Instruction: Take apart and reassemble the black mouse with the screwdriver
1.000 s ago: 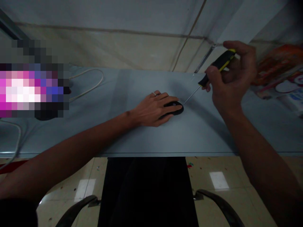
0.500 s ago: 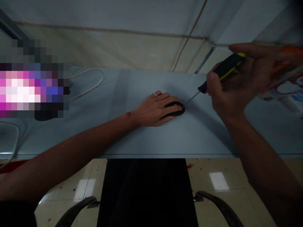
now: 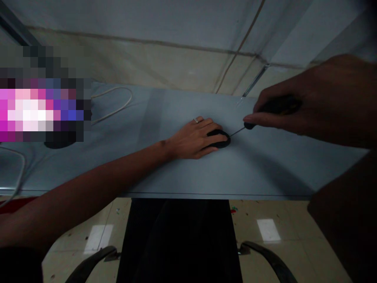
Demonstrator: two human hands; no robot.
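Note:
A black computer mouse [image 3: 219,142] lies on the grey table. My left hand [image 3: 196,137], with a ring on one finger, is draped over it and grips it, fingers along its top and sides. My right hand [image 3: 297,112] is wrapped round the dark handle of a screwdriver [image 3: 249,125], palm turned down. The thin shaft slopes down to the left, and its tip meets the front end of the mouse. Whether the tip sits in a gap or only touches the surface, I cannot tell. Most of the handle is hidden by my right hand.
A white cable [image 3: 116,89] loops at the left beside a pixelated patch with a dark object below it. A tiled wall [image 3: 132,59] backs the table [image 3: 176,179]. Below the front edge are black chair armrests [image 3: 265,255] and a tiled floor.
My right hand has rolled over from palm-up to palm-down on the screwdriver, bringing its handle lower and flatter. My left hand and the mouse stay nearly in place.

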